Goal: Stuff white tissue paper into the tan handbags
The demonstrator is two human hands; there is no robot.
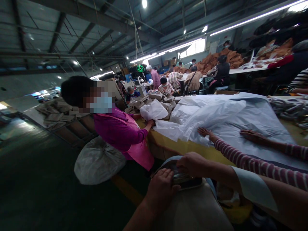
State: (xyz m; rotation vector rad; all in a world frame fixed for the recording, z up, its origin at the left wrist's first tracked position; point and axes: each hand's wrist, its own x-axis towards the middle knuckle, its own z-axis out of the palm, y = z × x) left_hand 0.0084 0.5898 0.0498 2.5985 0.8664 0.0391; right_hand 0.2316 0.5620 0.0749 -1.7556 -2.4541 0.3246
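Observation:
A beige bag [190,210] with a dark opening lies in front of me at the bottom of the head view. My left hand [161,186] grips the near left rim of the opening, fingers bent over it and thumb reaching across. My right hand [194,164] is closed at the far side of the same opening; what its fingers pinch is hidden. Between the two hands, something shiny and see-through shows at the bag's mouth. A white band [255,189] wraps my right forearm.
A co-worker's striped sleeves [250,160] cross close beyond my right arm, hands on white sheeting [216,112] over a yellow table [173,142]. A person in a pink apron [139,150] handles sheeting at left. A stuffed clear sack [98,162] sits on the floor.

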